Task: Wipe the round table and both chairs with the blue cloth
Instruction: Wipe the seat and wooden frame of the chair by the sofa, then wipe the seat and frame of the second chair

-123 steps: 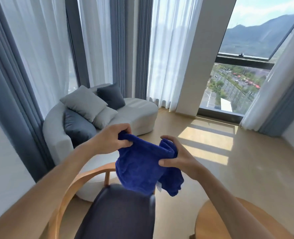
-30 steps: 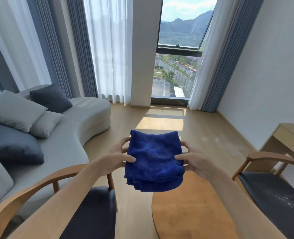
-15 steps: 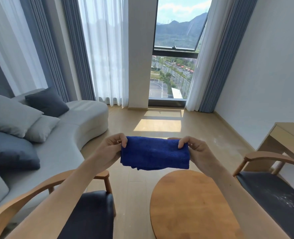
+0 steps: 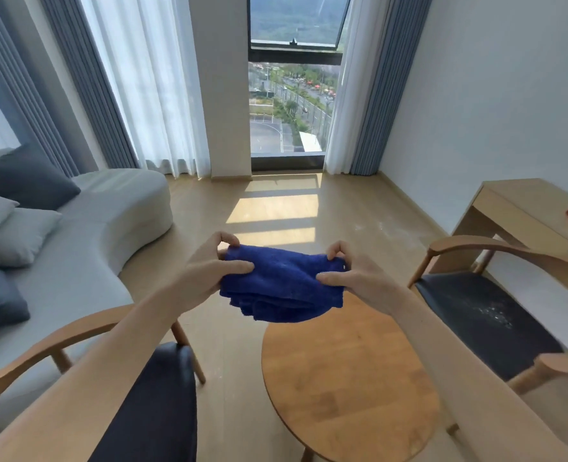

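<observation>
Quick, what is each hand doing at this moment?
Left hand: closed, pinching the left end of the blue cloth.
Right hand: closed, pinching the cloth's right end.

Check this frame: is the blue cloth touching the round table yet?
Apart. The head view shows the blue cloth held up between the left hand and right hand, its lower edge hanging above the round table.

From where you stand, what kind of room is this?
Probably a high-rise hotel room or apartment lounge: a curved sofa with cushions, a tall window over streets far below, and a small round table between two chairs.
</observation>
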